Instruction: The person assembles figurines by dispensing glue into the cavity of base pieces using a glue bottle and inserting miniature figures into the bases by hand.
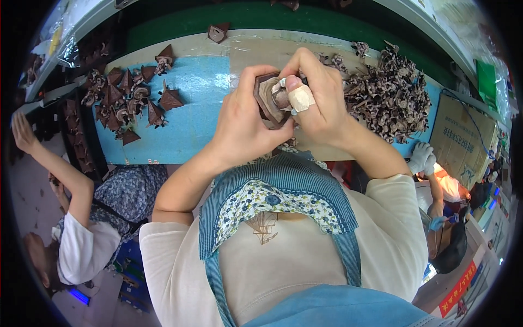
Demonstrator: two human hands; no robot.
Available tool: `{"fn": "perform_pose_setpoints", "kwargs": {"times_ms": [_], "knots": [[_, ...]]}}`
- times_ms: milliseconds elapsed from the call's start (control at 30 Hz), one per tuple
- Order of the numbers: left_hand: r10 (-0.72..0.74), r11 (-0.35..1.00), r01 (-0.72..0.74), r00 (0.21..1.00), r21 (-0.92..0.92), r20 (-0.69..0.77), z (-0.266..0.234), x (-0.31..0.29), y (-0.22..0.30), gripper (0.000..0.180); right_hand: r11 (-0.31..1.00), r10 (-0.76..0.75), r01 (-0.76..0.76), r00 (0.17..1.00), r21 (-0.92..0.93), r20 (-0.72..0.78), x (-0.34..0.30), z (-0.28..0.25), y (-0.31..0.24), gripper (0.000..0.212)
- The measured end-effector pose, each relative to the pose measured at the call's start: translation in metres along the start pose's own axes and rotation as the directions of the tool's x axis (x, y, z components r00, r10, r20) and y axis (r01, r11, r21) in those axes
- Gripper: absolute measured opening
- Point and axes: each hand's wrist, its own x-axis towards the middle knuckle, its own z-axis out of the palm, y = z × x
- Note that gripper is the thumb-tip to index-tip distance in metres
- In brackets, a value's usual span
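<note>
Close in front of my chest, my left hand (243,122) is wrapped round a dark brown, angular hollow piece (263,87) with a lighter beige inside. My right hand (326,95), its thumb bound in whitish tape (301,98), grips the other side of the piece. The thumb presses on a small brown-and-cream part (281,98) inside it; my fingers hide much of that part. Just right of my hands lies a big heap of small brown-and-cream parts (389,92). Over on the left, several brown pointed pieces (113,94) rest in a cluster, some with cream parts attached.
A blue and tan worktop (202,87) stretches in front of me. One brown piece (218,32) lies at its far edge. A cardboard box (463,136) stands at the right end. A co-worker (81,223) sits at left, and a gloved hand (420,157) of another person shows at right.
</note>
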Motion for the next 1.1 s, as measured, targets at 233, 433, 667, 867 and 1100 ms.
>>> {"fn": "perform_pose_setpoints", "kwargs": {"times_ms": [233,433,667,867,1100], "knots": [[-0.116,0.819,0.258,0.949,-0.512,0.293,-0.015,-0.004,-0.018,0.063,0.919,-0.294,0.379,0.844,-0.112,0.449,0.024,-0.020,0.001,0.024],[-0.490,0.137,0.245,0.859,-0.960,0.149,-0.052,-0.040,-0.154,0.036,0.936,-0.191,0.257,0.945,-0.241,0.266,0.009,-0.013,0.030,0.060],[-0.599,0.736,0.356,0.738,-0.576,-0.309,-0.037,0.005,-0.208,0.043,0.937,-0.223,0.213,0.975,-0.276,-0.004,0.020,-0.040,0.040,0.020],[0.232,0.699,-0.151,0.972,0.699,-0.022,-0.043,0.109,-0.248,0.037,0.919,-0.312,0.232,0.923,-0.319,-0.226,0.045,-0.057,0.026,0.014],[-0.408,0.611,0.225,0.911,0.759,0.058,-0.047,0.128,-0.224,0.028,0.962,-0.259,0.174,0.826,-0.211,-0.501,0.075,-0.079,0.033,0.020]]}}
